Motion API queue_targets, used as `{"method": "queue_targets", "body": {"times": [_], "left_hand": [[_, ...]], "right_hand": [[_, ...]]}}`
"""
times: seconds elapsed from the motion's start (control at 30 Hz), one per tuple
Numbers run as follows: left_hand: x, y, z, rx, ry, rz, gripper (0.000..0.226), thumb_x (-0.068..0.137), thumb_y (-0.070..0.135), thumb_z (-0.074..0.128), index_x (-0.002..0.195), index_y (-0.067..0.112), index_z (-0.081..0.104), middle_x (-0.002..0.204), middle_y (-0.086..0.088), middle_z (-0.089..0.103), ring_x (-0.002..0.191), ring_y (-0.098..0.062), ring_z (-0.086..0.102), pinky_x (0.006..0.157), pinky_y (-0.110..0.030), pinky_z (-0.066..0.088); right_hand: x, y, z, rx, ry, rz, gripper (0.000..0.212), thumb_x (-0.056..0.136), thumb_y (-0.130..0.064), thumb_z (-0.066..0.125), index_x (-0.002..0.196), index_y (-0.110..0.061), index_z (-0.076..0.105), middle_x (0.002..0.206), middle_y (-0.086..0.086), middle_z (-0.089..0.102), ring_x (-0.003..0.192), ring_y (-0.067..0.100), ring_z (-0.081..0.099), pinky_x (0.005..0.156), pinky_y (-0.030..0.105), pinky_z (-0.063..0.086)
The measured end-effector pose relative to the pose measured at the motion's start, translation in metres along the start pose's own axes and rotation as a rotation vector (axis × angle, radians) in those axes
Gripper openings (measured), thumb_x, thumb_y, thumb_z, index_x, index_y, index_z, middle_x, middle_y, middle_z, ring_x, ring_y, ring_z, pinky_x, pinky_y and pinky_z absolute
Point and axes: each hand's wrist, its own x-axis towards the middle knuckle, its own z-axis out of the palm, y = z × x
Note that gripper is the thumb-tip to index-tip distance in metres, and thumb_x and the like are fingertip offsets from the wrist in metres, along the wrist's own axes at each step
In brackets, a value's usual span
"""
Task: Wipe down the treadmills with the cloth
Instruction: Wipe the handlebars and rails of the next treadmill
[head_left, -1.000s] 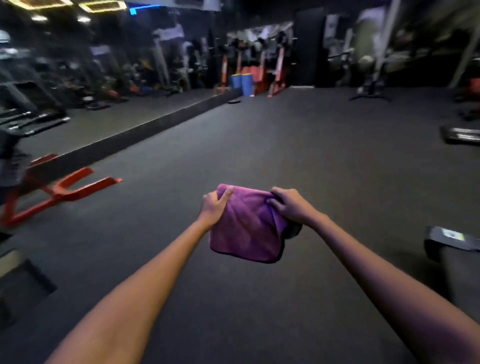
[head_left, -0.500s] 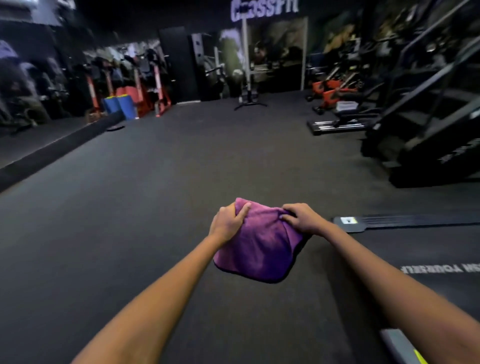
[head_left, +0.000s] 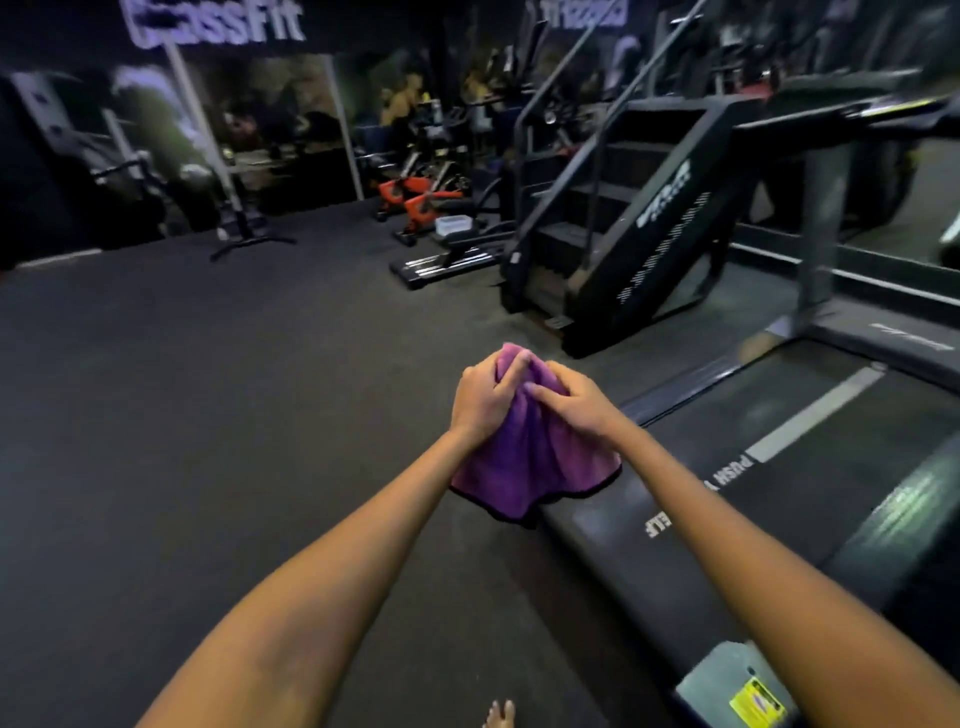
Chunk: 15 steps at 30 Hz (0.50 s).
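Observation:
A purple cloth with a dark hem hangs bunched in front of me, held at its top by both hands. My left hand grips the upper left of the bunch, thumb over the top. My right hand pinches the upper right, fingertips close to the left hand. The cloth's lower edge hangs over the left side rail of a black treadmill, whose belt runs away to the right and bears white lettering. Its upright and console rise at the far right.
A black stair-climber machine stands just beyond the treadmill. Orange exercise bikes and a low rower sit further back. Dark rubber floor spreads to the left. My bare toes show at the bottom edge.
The view has swung right, bringing the treadmill and stair-climber close. My hands have come together, bunching the cloth from a spread fold into a hanging gather.

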Motion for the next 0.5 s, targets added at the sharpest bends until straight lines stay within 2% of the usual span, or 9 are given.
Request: {"method": "queue_targets", "body": {"times": [0.07,0.17,0.27,0.37,0.43,0.5], "left_hand": [[0.054,-0.009,0.011,-0.068,-0.055,0.079,0.036,0.091,0.044,0.052,0.064,0.021,0.051,0.057,-0.003,0.049,0.053,-0.004,0.044,0.058,-0.029,0.032],[0.127,-0.023,0.023,-0.149,-0.174,0.126,0.047,0.080,0.063,0.042,0.068,0.019,0.052,0.061,0.007,0.047,0.057,-0.003,0.041,0.060,-0.028,0.035],[0.192,-0.030,0.045,-0.243,-0.362,0.092,0.034,0.084,0.056,0.047,0.071,0.025,0.052,0.068,0.010,0.050,0.063,0.001,0.043,0.069,-0.025,0.037],[0.231,-0.045,0.077,-0.261,-0.606,0.033,0.048,0.069,0.068,0.047,0.079,0.023,0.057,0.079,0.010,0.054,0.076,-0.004,0.046,0.074,-0.023,0.039],[0.241,-0.054,0.097,-0.239,-0.700,0.029,0.049,0.065,0.066,0.058,0.088,0.022,0.061,0.082,0.011,0.059,0.079,-0.006,0.050,0.073,-0.022,0.044],[0.249,-0.061,0.115,-0.226,-0.760,0.072,0.047,0.067,0.055,0.072,0.100,0.023,0.062,0.095,0.009,0.064,0.085,-0.005,0.056,0.081,-0.023,0.047]], "right_hand": [[0.039,0.007,-0.021,0.073,0.066,0.019,0.035,0.086,-0.028,0.064,0.100,0.004,0.062,0.085,0.008,0.059,0.080,0.014,0.050,0.074,0.034,0.041],[0.086,0.016,-0.051,0.084,0.137,0.067,0.022,0.090,-0.015,0.061,0.101,0.003,0.064,0.087,0.006,0.062,0.081,0.013,0.054,0.075,0.030,0.044],[0.124,0.032,-0.078,0.052,0.270,0.095,0.012,0.091,-0.013,0.059,0.092,-0.002,0.064,0.081,0.000,0.061,0.075,0.005,0.053,0.073,0.025,0.043],[0.144,0.049,-0.097,-0.007,0.395,0.156,0.014,0.092,-0.013,0.057,0.089,0.000,0.062,0.080,0.002,0.059,0.076,0.006,0.051,0.072,0.024,0.042],[0.148,0.063,-0.109,-0.072,0.461,0.187,0.019,0.092,-0.015,0.057,0.091,0.004,0.061,0.081,0.007,0.061,0.078,0.011,0.052,0.073,0.027,0.042],[0.153,0.075,-0.123,-0.127,0.517,0.221,0.021,0.092,-0.018,0.057,0.093,0.002,0.062,0.086,0.016,0.066,0.078,0.016,0.056,0.077,0.034,0.045]]}}
